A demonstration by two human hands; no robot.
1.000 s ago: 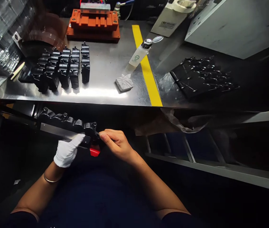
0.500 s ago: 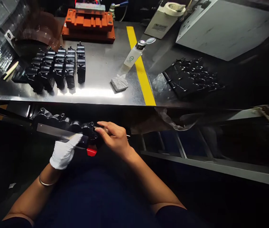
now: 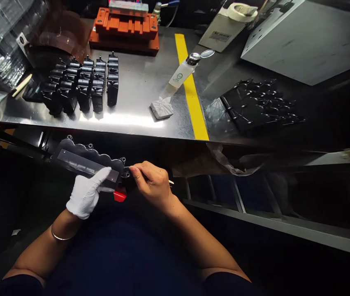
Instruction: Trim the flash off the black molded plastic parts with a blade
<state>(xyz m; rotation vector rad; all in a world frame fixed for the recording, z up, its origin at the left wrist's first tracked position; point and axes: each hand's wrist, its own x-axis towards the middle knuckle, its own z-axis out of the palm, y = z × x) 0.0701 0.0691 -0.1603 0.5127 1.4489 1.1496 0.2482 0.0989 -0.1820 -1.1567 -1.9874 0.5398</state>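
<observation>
My left hand (image 3: 85,195), in a white glove, is closed around the lower edge of a black molded part (image 3: 96,156), with the thumb across its face. This part has a scalloped upper edge, small screw eyes and a long grey plate (image 3: 76,161) on its flat side. My right hand (image 3: 153,181), bare, pinches a thin stick tool (image 3: 171,182). Its pale rear end sticks out behind the hand, and its thin tip reaches the part's right end near the screw eyes. Under that end shows a red piece (image 3: 119,196); what it belongs to is hidden.
Rows of similar black parts (image 3: 97,88) stand on the metal bench (image 3: 134,94). Also there are a folded white cloth (image 3: 161,108), a white bottle (image 3: 182,74), an orange fixture (image 3: 125,33), a yellow strip (image 3: 190,88) and several black pieces (image 3: 261,100) at right.
The black part has tilted in my left hand, so its flat face and plate now turn more toward me. My right hand has dropped slightly. The whole view has shifted a little.
</observation>
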